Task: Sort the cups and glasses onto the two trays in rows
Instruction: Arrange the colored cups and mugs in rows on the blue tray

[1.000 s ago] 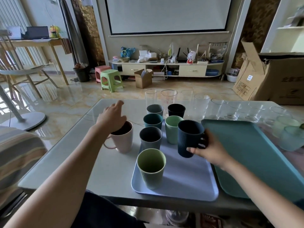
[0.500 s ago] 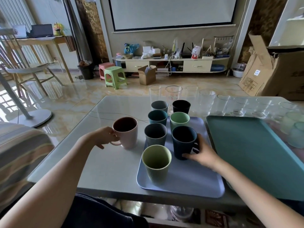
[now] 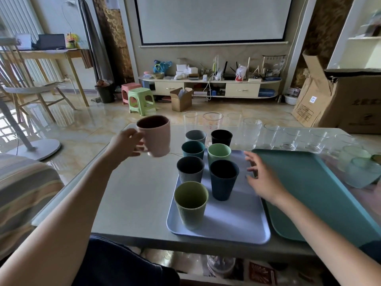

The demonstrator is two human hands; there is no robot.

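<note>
Pink mug lifted off table, left hand gripping its handle

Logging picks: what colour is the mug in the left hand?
Pale pink outside, dark inside: the mug held by the left hand, head view.

You won't find any text you can actually read here. The large cardboard box at your right carries dark printed characters and a small white label with blue marks, but both are too blurred to make out. No cup or tray shows lettering.
</note>
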